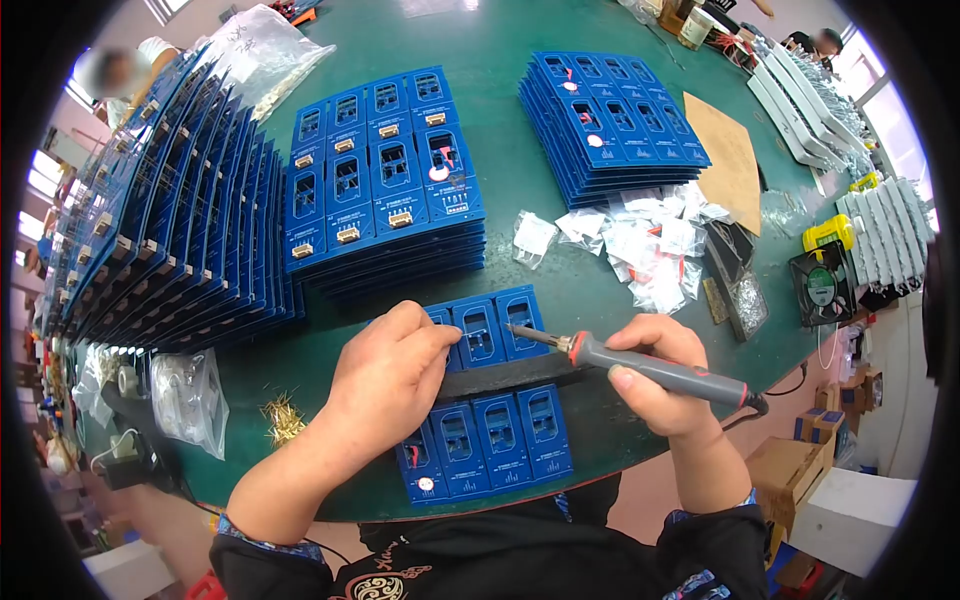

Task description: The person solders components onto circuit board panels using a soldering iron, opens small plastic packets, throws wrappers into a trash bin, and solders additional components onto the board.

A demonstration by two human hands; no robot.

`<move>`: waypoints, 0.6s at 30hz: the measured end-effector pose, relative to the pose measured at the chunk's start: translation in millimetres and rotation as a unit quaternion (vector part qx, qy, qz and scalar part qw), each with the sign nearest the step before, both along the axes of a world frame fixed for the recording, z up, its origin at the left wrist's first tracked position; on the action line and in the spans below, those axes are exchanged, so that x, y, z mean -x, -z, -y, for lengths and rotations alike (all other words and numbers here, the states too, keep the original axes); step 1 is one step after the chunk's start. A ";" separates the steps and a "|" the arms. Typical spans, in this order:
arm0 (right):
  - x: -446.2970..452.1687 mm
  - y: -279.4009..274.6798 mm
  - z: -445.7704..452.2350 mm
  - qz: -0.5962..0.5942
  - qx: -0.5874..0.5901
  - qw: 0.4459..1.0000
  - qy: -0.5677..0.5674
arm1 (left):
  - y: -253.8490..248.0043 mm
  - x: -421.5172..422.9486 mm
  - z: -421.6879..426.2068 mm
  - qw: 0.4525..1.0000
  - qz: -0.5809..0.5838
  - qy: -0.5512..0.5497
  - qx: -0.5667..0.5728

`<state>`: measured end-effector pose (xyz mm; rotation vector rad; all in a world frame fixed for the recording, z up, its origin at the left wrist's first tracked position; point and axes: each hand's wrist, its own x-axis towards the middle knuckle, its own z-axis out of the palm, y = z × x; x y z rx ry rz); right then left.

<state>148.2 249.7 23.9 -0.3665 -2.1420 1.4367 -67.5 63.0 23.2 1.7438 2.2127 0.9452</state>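
My right hand (662,365) is wrapped round the grey handle of a soldering iron (690,382). The iron's metal tip points left, over the upper part of a blue circuit board panel (502,425) in front of me. Across the panel's middle lies a dark strip (510,377). My left hand (390,362) is over the panel's upper left, thumb and fingertips pressed together near a cut-out. Whatever they pinch is too small or hidden to make out. A loose pile of thin gold-coloured pins (284,420) lies left of the panel.
Blue panels stand in a leaning row (170,220) at left. Two flat stacks, one behind my hands (385,190) and another further right (615,125), lie on the green table. Small plastic bags (655,250), a black fan (822,285) and a bag (190,400) are around.
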 end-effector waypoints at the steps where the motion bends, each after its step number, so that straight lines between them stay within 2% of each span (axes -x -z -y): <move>1: 2.1 1.2 1.9 0.004 -0.008 1.000 0.002 | 1.5 0.2 0.8 1.000 0.002 -0.001 -0.001; 18: 14.5 7.9 6.9 0.005 -0.031 0.999 -0.037 | 7.4 -0.3 1.0 1.000 0.008 -0.004 -0.007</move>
